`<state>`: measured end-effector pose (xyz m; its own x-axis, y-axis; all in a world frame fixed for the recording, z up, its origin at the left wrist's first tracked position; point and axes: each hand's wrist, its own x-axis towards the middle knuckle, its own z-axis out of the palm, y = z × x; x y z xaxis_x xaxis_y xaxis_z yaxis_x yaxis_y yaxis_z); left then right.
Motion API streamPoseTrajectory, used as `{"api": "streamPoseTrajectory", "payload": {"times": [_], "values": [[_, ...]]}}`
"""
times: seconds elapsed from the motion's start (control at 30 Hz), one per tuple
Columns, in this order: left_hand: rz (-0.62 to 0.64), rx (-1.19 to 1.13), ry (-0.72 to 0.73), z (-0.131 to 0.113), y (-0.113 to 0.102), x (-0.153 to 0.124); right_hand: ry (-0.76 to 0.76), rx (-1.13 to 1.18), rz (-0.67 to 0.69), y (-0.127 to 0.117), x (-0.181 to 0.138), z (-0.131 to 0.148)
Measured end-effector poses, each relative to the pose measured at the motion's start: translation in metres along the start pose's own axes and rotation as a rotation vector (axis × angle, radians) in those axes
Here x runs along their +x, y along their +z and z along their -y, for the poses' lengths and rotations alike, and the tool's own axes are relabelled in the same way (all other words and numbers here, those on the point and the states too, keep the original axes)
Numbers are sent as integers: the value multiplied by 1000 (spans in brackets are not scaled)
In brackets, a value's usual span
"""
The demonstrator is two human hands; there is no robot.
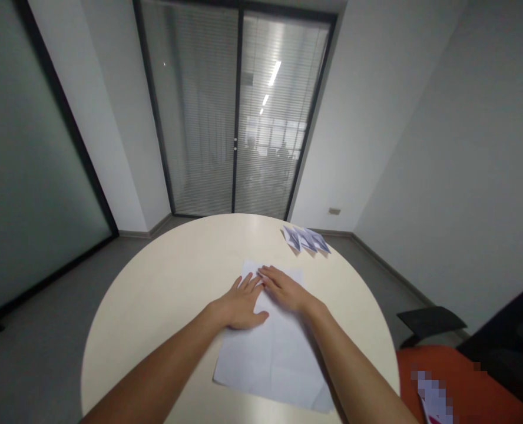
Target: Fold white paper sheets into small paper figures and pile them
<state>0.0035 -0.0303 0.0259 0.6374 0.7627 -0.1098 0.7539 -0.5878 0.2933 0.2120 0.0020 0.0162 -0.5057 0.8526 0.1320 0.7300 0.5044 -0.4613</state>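
A white sheet of paper [265,359] lies on the round table before me, with a faint crease running down its length. My left hand [242,303] rests flat on its upper left part, fingers spread and thumb stretched out to the right. At the upper middle of the sheet, my right hand [283,288] lies palm down with its fingers stretched out and close together. The fingertips of both hands meet or nearly meet there. Whatever lies under the right palm is hidden.
Several folded paper pieces [305,240] overlap in a row near the far right edge of the round table [155,282]. To the right stands an orange chair [464,383] with a black armrest [432,318]. A glass partition with blinds [208,118] is beyond the table.
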Motion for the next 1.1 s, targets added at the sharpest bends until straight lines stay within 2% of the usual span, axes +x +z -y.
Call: {"api": "streamPoseTrajectory", "payload": {"times": [0.1, 0.23, 0.4, 0.47, 0.6, 0.7, 0.87, 1.03, 1.1], "values": [[-1, -3, -11, -4, 0, 2, 79, -61, 90, 9, 3, 3], [-20, 14, -70, -10, 2, 2, 174, -160, 133, 9, 4, 4], [-57, 35, -121, -15, 10, 2, 433, -245, 118, 3, -2, -8], [-83, 50, -142, -16, 11, 2, 490, -265, 93, 1, -4, -14], [-251, 134, -185, -15, 11, 5, 405, -291, 71, 3, -4, -13], [-339, 133, -125, -5, 12, 11, 291, -267, 90, 6, -1, -4], [-260, 52, -167, 20, 16, 23, 214, -226, 114, 6, 3, 5], [-268, 60, -228, 25, 17, 25, 366, -283, 29, -3, -2, -5], [-286, 62, -232, 23, 18, 25, 342, -286, -16, -6, -3, -5]]}}
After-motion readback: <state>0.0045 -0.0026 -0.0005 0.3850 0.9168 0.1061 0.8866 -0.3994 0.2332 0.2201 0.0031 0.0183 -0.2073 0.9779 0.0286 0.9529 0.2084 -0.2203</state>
